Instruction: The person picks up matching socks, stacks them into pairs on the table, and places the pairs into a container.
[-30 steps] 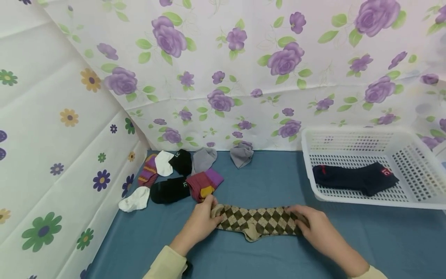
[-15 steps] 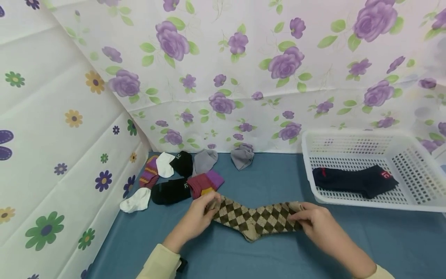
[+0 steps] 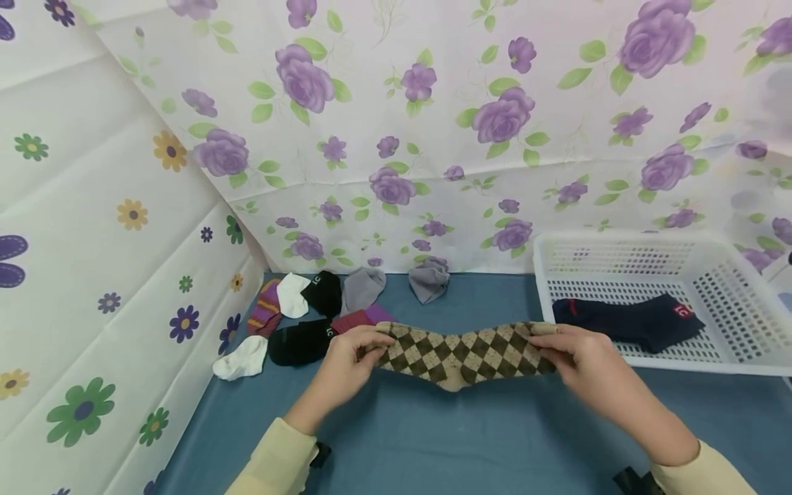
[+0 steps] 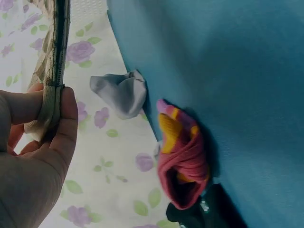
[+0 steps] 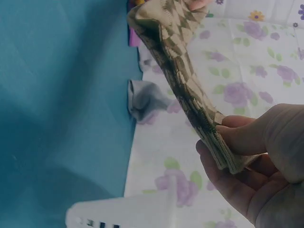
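A brown and beige argyle sock (image 3: 458,354) is stretched sideways in the air above the blue cloth, its beige heel sagging at the middle. My left hand (image 3: 348,364) pinches one end between thumb and fingers. At the other end, the ribbed cuff is pinched by my right hand (image 3: 588,357). In the right wrist view the argyle sock (image 5: 185,80) shows layered ribbed edges at the fingertips. The left wrist view shows the beige end of the sock (image 4: 50,107) inside the curled fingers.
A white perforated basket (image 3: 588,363) at the right holds dark navy socks (image 3: 631,320). Back left lie a maroon and purple sock (image 3: 355,320), black socks (image 3: 300,342), white socks (image 3: 241,357) and a striped sock (image 3: 265,307). A grey sock (image 3: 430,280) lies by the flowered backdrop (image 3: 346,137).
Both hands have lifted the argyle sock off the cloth and away from me, toward the backdrop. It now overlaps part of the maroon sock in the head view.
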The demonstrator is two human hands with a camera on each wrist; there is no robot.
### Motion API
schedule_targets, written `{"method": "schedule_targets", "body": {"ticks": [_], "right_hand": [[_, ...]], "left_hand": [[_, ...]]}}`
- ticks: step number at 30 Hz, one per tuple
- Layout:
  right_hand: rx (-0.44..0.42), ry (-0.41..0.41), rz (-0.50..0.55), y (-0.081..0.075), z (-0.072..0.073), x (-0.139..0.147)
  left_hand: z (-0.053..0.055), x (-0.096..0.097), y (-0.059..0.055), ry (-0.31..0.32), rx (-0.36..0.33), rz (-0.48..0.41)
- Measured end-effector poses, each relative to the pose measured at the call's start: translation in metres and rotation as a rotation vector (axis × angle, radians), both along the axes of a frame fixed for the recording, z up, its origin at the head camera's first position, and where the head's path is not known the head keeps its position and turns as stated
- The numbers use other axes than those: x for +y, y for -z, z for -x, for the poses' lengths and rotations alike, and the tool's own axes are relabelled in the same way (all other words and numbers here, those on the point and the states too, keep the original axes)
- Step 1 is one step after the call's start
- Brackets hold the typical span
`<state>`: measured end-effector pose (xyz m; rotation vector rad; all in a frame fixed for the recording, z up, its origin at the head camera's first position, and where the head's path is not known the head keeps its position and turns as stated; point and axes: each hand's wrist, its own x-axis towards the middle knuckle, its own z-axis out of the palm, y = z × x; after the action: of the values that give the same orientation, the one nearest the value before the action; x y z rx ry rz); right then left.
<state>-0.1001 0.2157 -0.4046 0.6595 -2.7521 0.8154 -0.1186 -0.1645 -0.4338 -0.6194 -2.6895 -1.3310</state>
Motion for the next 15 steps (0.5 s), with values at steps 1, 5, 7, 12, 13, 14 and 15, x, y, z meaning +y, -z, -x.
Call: {"method": "schedule_targets", "body": {"ticks": [1, 5, 7, 12, 13, 14, 15], "right_hand": [[0.015, -0.002, -0.002, -0.002, 0.002, 0.001], [0.063, -0.003, -0.006, -0.01, 0.007, 0.007], [0.089, -0.002, -0.004, -0.015, 0.009, 0.01], [0.17, 0.014, -0.012, -0.027, 0.015, 0.016], [0.183, 0.021, -0.016, -0.03, 0.015, 0.017], [0.192, 0.032, -0.026, -0.032, 0.016, 0.019], [0.192, 0.04, -0.032, -0.035, 0.017, 0.022]], "left_hand": [[0.001, 0.001, -0.002, -0.009, -0.001, 0.0], [0.006, 0.004, -0.01, -0.048, 0.01, 0.025], [0.008, 0.006, -0.015, -0.056, 0.03, 0.04], [0.015, 0.01, -0.025, -0.047, 0.1, 0.052], [0.016, 0.012, -0.027, -0.042, 0.11, 0.05], [0.017, 0.013, -0.028, -0.035, 0.124, 0.045], [0.018, 0.015, -0.029, -0.035, 0.133, 0.042]]}}
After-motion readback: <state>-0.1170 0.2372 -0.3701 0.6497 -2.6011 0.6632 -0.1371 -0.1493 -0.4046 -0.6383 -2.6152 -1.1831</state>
